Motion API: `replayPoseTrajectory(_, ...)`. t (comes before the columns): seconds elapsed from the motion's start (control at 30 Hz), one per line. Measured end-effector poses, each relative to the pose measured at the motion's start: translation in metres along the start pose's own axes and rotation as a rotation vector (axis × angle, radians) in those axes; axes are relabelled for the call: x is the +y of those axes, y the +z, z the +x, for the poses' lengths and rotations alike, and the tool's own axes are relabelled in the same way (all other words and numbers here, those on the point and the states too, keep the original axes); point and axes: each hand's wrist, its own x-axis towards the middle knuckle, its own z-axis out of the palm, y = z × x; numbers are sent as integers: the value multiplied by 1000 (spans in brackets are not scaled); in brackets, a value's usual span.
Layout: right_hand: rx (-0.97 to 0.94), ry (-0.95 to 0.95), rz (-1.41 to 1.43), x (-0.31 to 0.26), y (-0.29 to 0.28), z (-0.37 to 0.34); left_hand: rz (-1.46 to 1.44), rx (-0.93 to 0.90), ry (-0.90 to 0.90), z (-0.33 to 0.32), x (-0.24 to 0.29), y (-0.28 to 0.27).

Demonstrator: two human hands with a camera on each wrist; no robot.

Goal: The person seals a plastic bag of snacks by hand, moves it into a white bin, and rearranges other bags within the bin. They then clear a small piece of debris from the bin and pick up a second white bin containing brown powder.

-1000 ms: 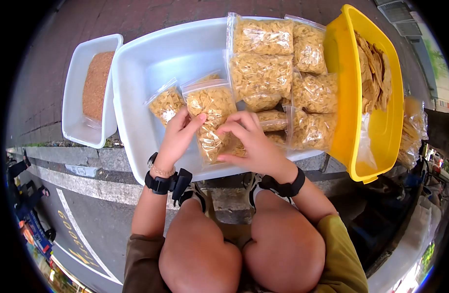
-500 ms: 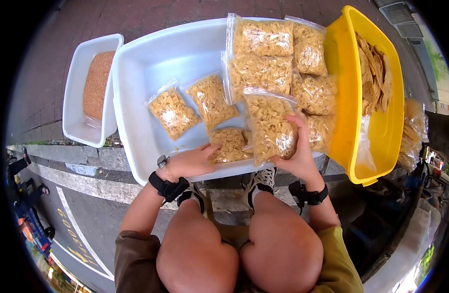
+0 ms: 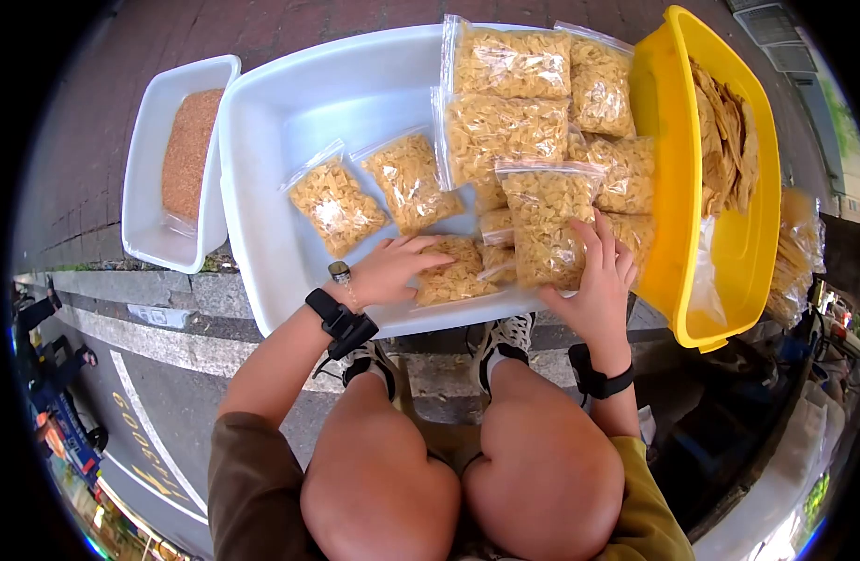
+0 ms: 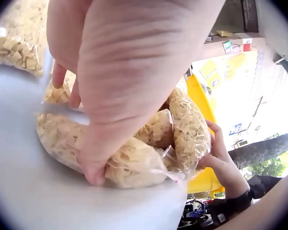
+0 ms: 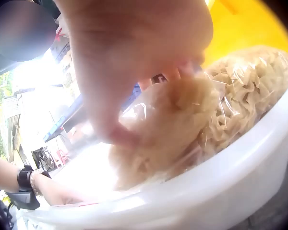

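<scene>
My right hand [image 3: 600, 280] holds a clear zip bag [image 3: 547, 224] of pale yellow flat pieces by its right side. Its thumb lies at the near corner and its fingers bend over the side. In the right wrist view, the thumb presses into the plastic. My left hand [image 3: 392, 271] rests at the left end of a smaller bag [image 3: 460, 273], which lies by the near wall of the white tub [image 3: 261, 280]. The left fingers are spread along that bag's far edge, with the thumb [image 4: 95, 172] against its near side.
Two similar bags [image 3: 336, 208] [image 3: 411, 182] lie apart in the tub's middle. Several more are stacked [image 3: 509, 61] at its right. A yellow tub [image 3: 673, 280] with tan folded sheets [image 3: 724, 140] leans against the right end. A smaller white bin [image 3: 135, 206] of reddish-brown grains [image 3: 188, 154] stands left.
A second ago both hands were at one bag near the tub's middle. The right hand carried a bag rightward to the stack; the left moved down to the small bag, which has shifted slightly right.
</scene>
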Motion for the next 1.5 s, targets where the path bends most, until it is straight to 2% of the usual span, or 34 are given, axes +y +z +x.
replayPoseTrajectory(0.17, 25, 26, 39, 6, 9, -5, 103, 13, 84, -3, -8, 3)
replayPoseTrajectory(0.27, 53, 70, 183, 11, 14, -7, -57, -23, 88, -13, -2, -18)
replayPoseTrajectory(0.33, 67, 118, 266, 19, 21, -12, -658, -136, -322, -31, 40, -65)
replayPoseTrajectory(0.37, 114, 138, 420, 25, 28, -15, -660, -145, -320, -36, 44, -64)
replayPoseTrajectory(0.4, 163, 153, 575, 29, 32, -17, -1033, 36, -310, -42, 47, -64)
replayPoseTrajectory(0.43, 163, 153, 574, 31, 35, -18, -1399, 232, -289, -45, 47, -64)
replayPoseTrajectory(0.5, 232, 183, 1062, 33, 37, -15, -1420, 270, -274, -33, 54, -58)
replayPoseTrajectory(0.57, 226, 189, 1112, 30, 27, -13, -1560, 500, -368, -7, 71, -47)
replayPoseTrajectory(0.63, 415, 267, 1307, 34, 23, -12, -1623, 456, -330, 21, 74, -33)
replayPoseTrajectory(0.67, 480, 237, 1307, 37, 23, -13, -1647, 418, -300, 34, 80, -29)
replayPoseTrajectory(0.7, 483, 236, 1297, 39, 22, -14, -1653, 411, -294, 47, 84, -26)
replayPoseTrajectory(0.77, 594, 280, 1295, 42, 20, -15, -1014, 249, -315, 66, 89, -21)
replayPoseTrajectory(0.9, 592, 291, 1240, 45, 25, -19, -1014, 240, -288, 81, 88, -2)
replayPoseTrajectory(0.97, 597, 279, 1233, 43, 26, -19, -458, 254, -418, 76, 94, -5)
replayPoseTrajectory(1.0, 619, 268, 1189, 43, 28, -19, -454, 256, -413, 76, 95, -4)
replayPoseTrajectory(1.07, 642, 254, 1143, 40, 29, -17, -439, 405, -351, 77, 98, 3)
replayPoseTrajectory(1.1, 723, 318, 1223, 35, 27, -15, -440, 407, -349, 79, 99, 12)
replayPoseTrajectory(1.13, 802, 383, 1301, 33, 24, -13, -454, 494, -324, 83, 99, 25)
replayPoseTrajectory(1.2, 831, 400, 1333, 32, 16, -10, -439, 628, -279, 87, 98, 35)
replayPoseTrajectory(1.23, 860, 422, 1368, 33, 12, -9, -441, 636, -273, 87, 93, 32)
replayPoseTrajectory(1.3, 840, 389, 1354, 32, 4, -10, -618, 312, -343, 79, 80, 15)
replayPoseTrajectory(1.33, 842, 364, 1338, 32, 1, -11, -794, 198, -403, 64, 92, -13)
replayPoseTrajectory(1.4, 841, 342, 1256, 28, -4, -11, -785, 270, -473, 47, 78, -34)
replayPoseTrajectory(1.5, 846, 259, 1194, 24, -5, -13, -473, 523, -568, 26, 22, -45)
